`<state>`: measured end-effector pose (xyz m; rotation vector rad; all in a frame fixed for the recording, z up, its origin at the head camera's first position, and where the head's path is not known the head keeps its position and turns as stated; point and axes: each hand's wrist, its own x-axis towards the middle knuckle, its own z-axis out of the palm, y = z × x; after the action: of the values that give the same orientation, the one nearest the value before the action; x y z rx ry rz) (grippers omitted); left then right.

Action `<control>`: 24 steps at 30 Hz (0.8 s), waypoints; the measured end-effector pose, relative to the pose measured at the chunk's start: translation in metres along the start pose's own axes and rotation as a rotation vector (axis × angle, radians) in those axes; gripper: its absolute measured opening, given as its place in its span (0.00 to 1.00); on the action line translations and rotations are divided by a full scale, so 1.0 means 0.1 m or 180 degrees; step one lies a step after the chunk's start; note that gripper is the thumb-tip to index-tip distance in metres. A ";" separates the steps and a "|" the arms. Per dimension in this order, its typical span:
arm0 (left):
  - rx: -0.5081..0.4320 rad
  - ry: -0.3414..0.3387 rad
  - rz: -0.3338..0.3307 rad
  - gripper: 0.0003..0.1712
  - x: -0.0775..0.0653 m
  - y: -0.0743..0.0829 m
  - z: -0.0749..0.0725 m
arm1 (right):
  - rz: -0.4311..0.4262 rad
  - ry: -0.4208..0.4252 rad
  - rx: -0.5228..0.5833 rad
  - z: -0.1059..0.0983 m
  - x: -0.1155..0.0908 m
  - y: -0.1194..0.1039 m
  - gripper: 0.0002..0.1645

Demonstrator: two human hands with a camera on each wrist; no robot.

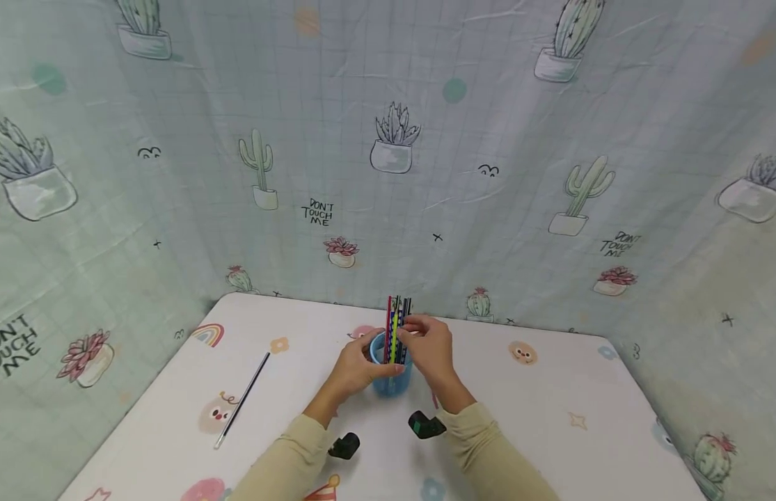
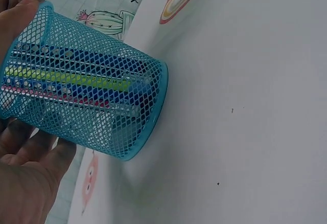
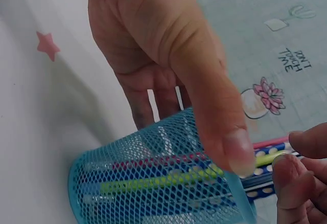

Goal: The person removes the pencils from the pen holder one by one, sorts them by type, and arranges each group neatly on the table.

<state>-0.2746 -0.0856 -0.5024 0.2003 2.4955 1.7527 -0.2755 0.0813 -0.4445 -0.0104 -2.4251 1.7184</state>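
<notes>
My left hand (image 1: 350,369) grips the blue mesh pencil cup (image 1: 390,385) near its rim, thumb across the front and fingers round the far side. The cup stands tilted slightly in the left wrist view, with its base showing whole. Several pencils (image 1: 397,327) stand in it: blue ones with white dots, a yellow-green one and a pinkish-red one, their lower ends visible through the mesh (image 2: 76,78). At the upper ends of the pencils, my right hand (image 1: 430,348) pinches with thumb and fingertips (image 3: 288,173); which pencils it holds I cannot tell.
A slim dark stick with a pale end (image 1: 242,400) lies on the left side of the white printed table (image 1: 519,417). Black wrist-worn devices (image 1: 427,424) hang by both sleeves. Cactus-print cloth (image 1: 388,209) rises behind the table and along its sides.
</notes>
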 end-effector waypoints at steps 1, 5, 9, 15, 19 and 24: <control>-0.0011 -0.0016 0.0016 0.51 0.00 0.00 0.01 | -0.0022 0.0028 -0.0039 0.03 0.01 0.00 0.17; -0.0011 -0.0019 0.0066 0.50 0.00 -0.01 0.01 | -0.0071 0.0126 -0.0188 0.12 0.06 -0.02 0.16; 0.0033 0.0001 0.0101 0.49 0.00 -0.03 -0.01 | -0.0077 0.0207 -0.0389 0.19 0.10 -0.02 0.16; 0.0038 -0.0051 0.0121 0.49 0.01 -0.03 -0.02 | -0.0048 0.0349 -0.0632 0.26 0.13 0.00 0.11; 0.0018 -0.0048 0.0146 0.50 0.00 -0.03 -0.03 | -0.0119 0.0318 -0.0803 0.30 0.17 0.02 0.09; 0.0027 -0.0054 0.0210 0.50 -0.01 -0.02 -0.04 | -0.0166 0.0238 -0.0936 0.32 0.19 0.02 0.08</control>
<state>-0.2746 -0.0899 -0.5028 0.2999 2.5127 1.7570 -0.2994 0.0541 -0.4537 -0.0469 -2.5727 1.3026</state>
